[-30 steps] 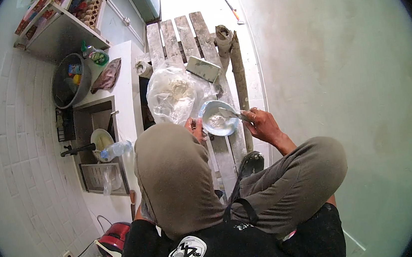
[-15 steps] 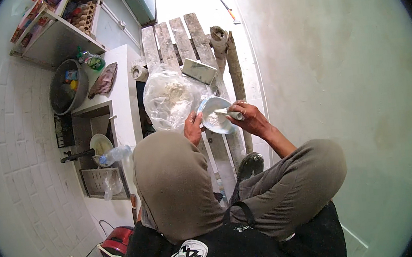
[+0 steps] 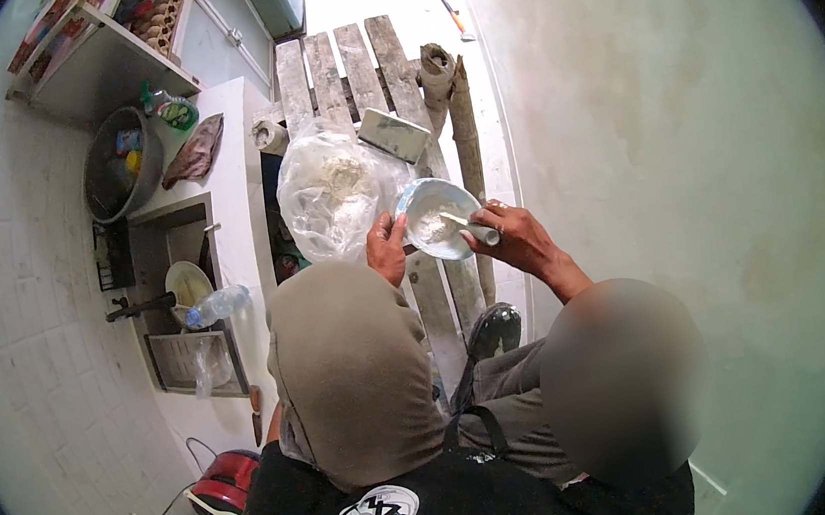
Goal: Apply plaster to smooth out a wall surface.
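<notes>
My left hand (image 3: 387, 247) is closed on the near left rim of a pale blue and white bowl (image 3: 411, 200), thumb at the edge. Inside the bowl lies white powder or paste (image 3: 437, 223). With my right hand (image 3: 519, 238) I grip a pale-handled scraper (image 3: 480, 232), its working end in the white stuff and its thick handle end toward me. Left of the bowl sits an open clear plastic bag (image 3: 312, 208) holding white powder (image 3: 345, 181). Just beyond the bowl, a flat rectangular board or float (image 3: 394, 136), smeared with white, rests on the slats.
Under these things runs a weathered wooden slat bench (image 3: 360, 67), with bamboo poles (image 3: 463, 132) along its right side. At left, a counter holds a sink (image 3: 150, 320), a plastic bottle (image 3: 220, 306), a grey basin (image 3: 125, 167) and a cloth (image 3: 195, 152). A bare wall (image 3: 681, 129) rises at right.
The scraper has tilted and its handle end has shifted slightly right and down, its working end now deeper in the bowl. My left hand keeps its hold. The whole view has shifted slightly.
</notes>
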Demonstrator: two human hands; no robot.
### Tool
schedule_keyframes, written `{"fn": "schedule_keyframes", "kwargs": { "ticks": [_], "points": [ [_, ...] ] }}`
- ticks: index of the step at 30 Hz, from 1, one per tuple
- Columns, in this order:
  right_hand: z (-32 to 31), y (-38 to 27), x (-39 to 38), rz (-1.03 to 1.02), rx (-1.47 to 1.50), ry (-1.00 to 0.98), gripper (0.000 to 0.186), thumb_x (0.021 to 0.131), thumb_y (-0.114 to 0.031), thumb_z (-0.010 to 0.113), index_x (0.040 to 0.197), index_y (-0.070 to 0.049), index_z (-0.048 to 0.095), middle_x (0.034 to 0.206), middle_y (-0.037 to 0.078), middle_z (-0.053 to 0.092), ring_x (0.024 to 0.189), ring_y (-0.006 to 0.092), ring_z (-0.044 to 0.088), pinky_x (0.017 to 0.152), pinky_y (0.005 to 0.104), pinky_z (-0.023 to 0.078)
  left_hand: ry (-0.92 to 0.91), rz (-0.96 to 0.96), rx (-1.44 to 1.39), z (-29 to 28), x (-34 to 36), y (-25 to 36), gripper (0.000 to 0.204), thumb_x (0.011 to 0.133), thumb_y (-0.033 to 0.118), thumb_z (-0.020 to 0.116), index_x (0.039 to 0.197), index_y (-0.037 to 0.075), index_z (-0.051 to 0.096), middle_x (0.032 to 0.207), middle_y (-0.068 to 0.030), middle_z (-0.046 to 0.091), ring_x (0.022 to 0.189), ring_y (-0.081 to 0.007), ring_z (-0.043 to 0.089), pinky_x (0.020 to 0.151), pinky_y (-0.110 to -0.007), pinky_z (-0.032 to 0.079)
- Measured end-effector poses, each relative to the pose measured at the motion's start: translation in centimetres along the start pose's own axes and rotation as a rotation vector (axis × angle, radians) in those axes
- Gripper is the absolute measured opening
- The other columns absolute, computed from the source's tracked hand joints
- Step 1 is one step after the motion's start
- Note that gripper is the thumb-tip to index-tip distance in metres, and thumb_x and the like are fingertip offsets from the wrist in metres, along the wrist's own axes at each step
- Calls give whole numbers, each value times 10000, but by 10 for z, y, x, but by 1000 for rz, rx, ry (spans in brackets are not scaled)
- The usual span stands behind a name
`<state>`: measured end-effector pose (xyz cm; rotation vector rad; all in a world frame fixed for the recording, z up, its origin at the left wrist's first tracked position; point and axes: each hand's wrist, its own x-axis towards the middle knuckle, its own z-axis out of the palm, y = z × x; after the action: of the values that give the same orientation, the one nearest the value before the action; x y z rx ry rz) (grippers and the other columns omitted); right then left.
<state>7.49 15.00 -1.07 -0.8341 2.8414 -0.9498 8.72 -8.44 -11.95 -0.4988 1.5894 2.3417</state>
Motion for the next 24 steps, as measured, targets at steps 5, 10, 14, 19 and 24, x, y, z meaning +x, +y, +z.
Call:
{"fn": "schedule_keyframes", "kwargs": {
  "ticks": [5, 10, 14, 19, 24],
  "points": [
    [24, -20, 4, 136, 173, 114, 206, 881, -209, 780, 919, -35, 678, 845, 160, 690, 774, 314, 711, 688, 394, 572, 49, 130, 188, -11, 8, -17, 270, 1034, 227, 585, 861, 39, 500, 811, -4, 482, 770, -108, 444, 705, -263, 416],
    [23, -14, 3, 166, 285, 245, 195, 865, -179, 799, 942, -30, 700, 856, 149, 695, 746, 300, 703, 685, 374, 567, 39, 94, 71, -8, 7, -16, 248, 1040, 219, 574, 869, 58, 496, 825, 5, 488, 783, -94, 451, 711, -259, 465],
    [1, -4, 9, 80, 100, 215, 209, 873, -173, 783, 973, -18, 685, 881, 166, 690, 758, 320, 710, 669, 395, 580, -32, 7, -41, 3, 0, -12, 193, 1064, 233, 526, 1101, 53, 584, 997, -29, 649, 932, -129, 658, 815, -345, 599],
    [5, -15, 30, -111, -28, 35, 218, 902, -174, 739, 1039, -29, 652, 949, 171, 659, 786, 348, 703, 695, 420, 604, -103, 61, -136, -5, 3, -19, 151, 1069, 205, 524, 1080, 68, 587, 1010, -18, 645, 922, -125, 654, 836, -346, 587],
    [-1, -19, 14, -212, -69, -126, 289, 857, -123, 771, 1108, -49, 648, 1067, 138, 664, 941, 324, 695, 788, 401, 616, -91, 90, -194, -7, 1, -11, 150, 1066, 169, 524, 1135, 60, 601, 1078, -30, 665, 973, -140, 661, 881, -337, 568]
  ]
}}
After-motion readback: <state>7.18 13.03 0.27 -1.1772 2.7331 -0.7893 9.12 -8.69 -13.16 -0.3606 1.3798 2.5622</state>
